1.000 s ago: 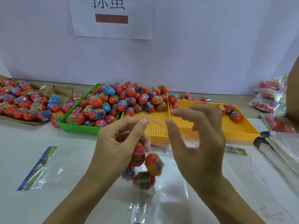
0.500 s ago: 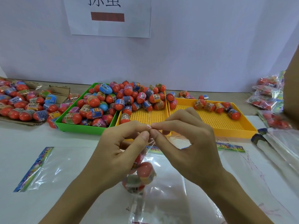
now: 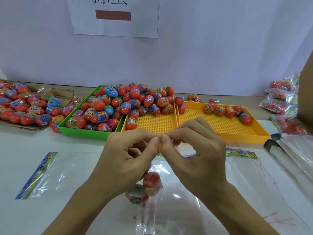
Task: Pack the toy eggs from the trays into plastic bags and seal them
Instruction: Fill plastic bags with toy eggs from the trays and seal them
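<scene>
Hands met at the middle of the head view, over the near table. The left hand [image 3: 128, 160] and right hand [image 3: 191, 155] had come together since a second ago, when they stood apart with the bag's mouth stretched open between them; now thumb and forefinger of each pinched narrowly on the top edge of the bag [image 3: 152, 194], fingertips touching. The bag hung below the hands with a few eggs [image 3: 151, 180] inside, just above the table [image 3: 20, 146]. That closing of the gap reads as the seal being pressed shut, likely at its midpoint, so the strip to either side probably needed running along next; whether it had caught, I could not tell.

Far behind, the green tray [image 3: 81, 132] sat heaped with loose eggs, spilling into the left yellow tray [image 3: 152, 122], while the right yellow tray [image 3: 237, 131] held only a handful. More eggs lay on cardboard [image 3: 22, 127] at far left. An empty bag [image 3: 55, 172] lay flat at near left, and filled bags [image 3: 281, 102] were piled at far right. Plenty of packing remained.
</scene>
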Demonstrator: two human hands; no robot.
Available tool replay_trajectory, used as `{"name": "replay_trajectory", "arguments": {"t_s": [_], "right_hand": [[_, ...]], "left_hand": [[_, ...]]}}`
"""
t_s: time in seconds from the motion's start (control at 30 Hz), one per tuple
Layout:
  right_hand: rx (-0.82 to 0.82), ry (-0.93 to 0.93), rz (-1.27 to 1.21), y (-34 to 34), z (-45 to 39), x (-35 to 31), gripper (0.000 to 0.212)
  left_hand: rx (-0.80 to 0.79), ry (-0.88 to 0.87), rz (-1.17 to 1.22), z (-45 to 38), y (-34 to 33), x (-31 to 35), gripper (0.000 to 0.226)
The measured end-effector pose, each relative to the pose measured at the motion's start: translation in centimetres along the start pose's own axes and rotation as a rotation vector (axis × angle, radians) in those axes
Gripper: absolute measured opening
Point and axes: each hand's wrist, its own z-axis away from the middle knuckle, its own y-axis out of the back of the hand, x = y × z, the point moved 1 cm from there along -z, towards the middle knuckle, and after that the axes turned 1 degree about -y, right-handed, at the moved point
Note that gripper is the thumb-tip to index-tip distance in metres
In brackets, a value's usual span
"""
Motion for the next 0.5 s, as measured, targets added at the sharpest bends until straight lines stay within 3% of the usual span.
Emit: {"name": "replay_trajectory", "arguments": {"t_s": [0.33,0.5], "right_hand": [[-0.004,-0.454,-0.547,-0.6,0.6,-1.2,0.013],[0.040,-0.579,-0.652,-0.8,0.7,-1.3,0.011]], "left_hand": [[-0.002,0.015,0.070,-0.1,0.1,0.3,0.018],[0.006,0.036,0.087,0.0,0.0,0.2,0.016]]}}
